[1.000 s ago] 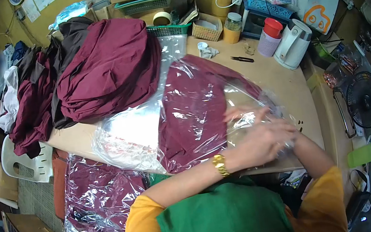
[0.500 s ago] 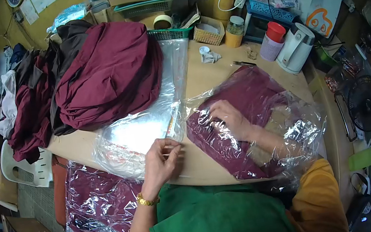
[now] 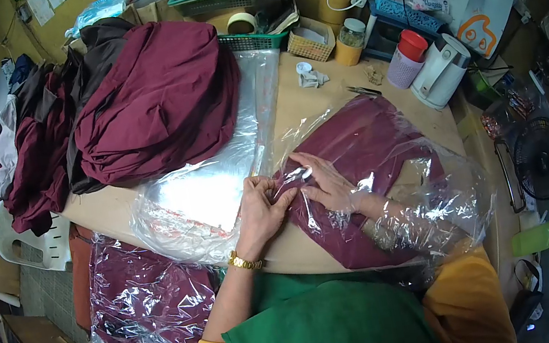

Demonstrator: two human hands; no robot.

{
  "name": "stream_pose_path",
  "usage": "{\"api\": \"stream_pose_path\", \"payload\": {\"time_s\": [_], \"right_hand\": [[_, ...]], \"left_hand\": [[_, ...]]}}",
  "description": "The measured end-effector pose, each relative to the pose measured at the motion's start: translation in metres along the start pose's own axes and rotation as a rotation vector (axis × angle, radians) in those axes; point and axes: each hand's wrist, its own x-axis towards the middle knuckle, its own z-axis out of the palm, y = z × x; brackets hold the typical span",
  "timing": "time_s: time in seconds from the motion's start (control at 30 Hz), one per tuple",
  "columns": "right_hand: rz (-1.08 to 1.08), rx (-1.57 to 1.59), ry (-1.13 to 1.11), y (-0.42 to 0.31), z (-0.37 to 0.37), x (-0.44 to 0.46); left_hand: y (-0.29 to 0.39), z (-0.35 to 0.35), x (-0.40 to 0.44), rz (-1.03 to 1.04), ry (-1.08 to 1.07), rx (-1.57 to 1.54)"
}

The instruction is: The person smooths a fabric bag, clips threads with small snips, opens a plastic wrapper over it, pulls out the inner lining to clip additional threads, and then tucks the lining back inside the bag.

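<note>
A folded maroon garment lies on the table inside a clear plastic bag. Reaching in through the bag, my right hand rests on the garment near its left corner, fingers stretched and thumb apart. From outside, my left hand pinches the bag at that same corner, its fingertips close to those of my right hand. Glare on the film hides part of the contact. Beside my left hand lies a stack of flat clear bags.
A large heap of maroon cloth covers the back left of the table. Another bagged maroon garment is at my lower left. Along the back right stand a white kettle, a red-lidded cup and a jar; scissors lie nearer.
My left hand has moved right and up from the bag stack to the garment's left corner and closed on the bag. My right hand has shifted slightly toward that corner, its fingers stretching out.
</note>
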Motion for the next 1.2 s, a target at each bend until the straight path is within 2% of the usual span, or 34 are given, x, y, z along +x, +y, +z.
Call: {"api": "stream_pose_path", "payload": {"time_s": [0.1, 0.13, 0.17, 0.2, 0.27, 0.3, 0.33, 0.4, 0.47, 0.53, 0.57, 0.67, 0.7, 0.73, 0.8, 0.87, 0.9, 0.97, 1.03, 1.07, 1.1, 1.13, 1.17, 1.2], "right_hand": [[-0.030, -0.015, 0.039, 0.006, 0.006, -0.001], [-0.053, -0.009, 0.070, 0.007, 0.006, -0.002], [0.042, 0.022, 0.036, 0.008, 0.004, -0.005], [0.045, 0.020, 0.041, 0.005, 0.003, -0.004], [0.021, -0.107, 0.014, 0.002, 0.003, -0.005], [0.012, -0.121, -0.032, 0.001, 0.002, -0.002], [0.015, -0.119, -0.030, -0.003, 0.004, -0.003], [-0.032, -0.523, -0.166, -0.014, 0.007, -0.003], [-0.012, -0.581, -0.215, -0.020, 0.011, 0.003], [0.042, -0.536, -0.319, -0.032, 0.006, 0.012], [0.049, -0.528, -0.345, -0.028, 0.009, 0.013], [0.003, -0.479, -0.391, -0.037, 0.000, 0.016], [0.024, -0.470, -0.487, -0.053, -0.013, 0.015], [0.034, -0.471, -0.475, -0.065, -0.026, 0.009], [-0.062, -0.305, -0.529, -0.080, -0.057, -0.018], [0.068, -0.121, -0.572, -0.088, -0.095, -0.061], [0.030, 0.024, -0.650, -0.073, -0.118, -0.092], [0.184, 0.086, -0.622, -0.078, -0.152, -0.153], [0.480, 0.402, 0.008, -0.171, -0.137, -0.203], [0.547, 0.599, 0.266, -0.187, -0.135, -0.206], [0.554, 0.784, 0.543, -0.204, -0.132, -0.209], [0.361, 0.409, 0.221, -0.199, -0.143, -0.202], [0.160, 0.035, -0.092, -0.197, -0.149, -0.199], [0.475, 0.178, 0.067, -0.186, -0.135, -0.203]], "left_hand": [[0.004, 0.001, 0.000, -0.047, -0.014, 0.104], [0.004, -0.001, 0.001, -0.101, -0.029, -0.032], [0.003, -0.004, 0.002, -0.153, -0.045, -0.168], [0.000, -0.009, 0.004, -0.118, -0.033, -0.288], [-0.001, -0.020, -0.003, -0.412, -0.089, -1.102], [-0.007, -0.027, -0.003, -0.359, -0.127, -1.168], [-0.009, -0.028, -0.008, -0.362, -0.130, -1.166], [-0.006, -0.031, -0.016, -0.399, -0.137, -0.958], [-0.012, -0.026, -0.017, -0.350, -0.172, -0.849], [-0.004, -0.019, -0.013, -0.117, -0.023, -0.494], [-0.004, -0.017, -0.011, -0.091, 0.003, -0.532], [0.008, -0.026, 0.005, -0.163, -0.085, -0.409], [0.012, -0.030, 0.009, -0.190, -0.060, -0.195], [0.011, -0.032, 0.013, -0.181, -0.072, -0.192], [0.004, -0.032, 0.020, -0.142, -0.053, -0.029], [-0.002, -0.028, 0.021, -0.107, -0.039, -0.016], [-0.005, -0.027, 0.020, -0.065, -0.009, -0.095], [-0.004, -0.024, 0.018, -0.018, 0.019, -0.180], [0.002, -0.021, 0.013, -0.123, 0.047, -0.574], [0.001, -0.024, 0.014, -0.126, 0.049, -0.578], [-0.002, -0.032, 0.017, -0.248, -0.053, -0.502], [-0.004, -0.038, 0.019, -0.366, -0.154, -0.423], [-0.006, -0.037, 0.023, -0.369, -0.217, -0.408], [-0.010, -0.032, 0.030, -0.362, -0.217, -0.406]]}}
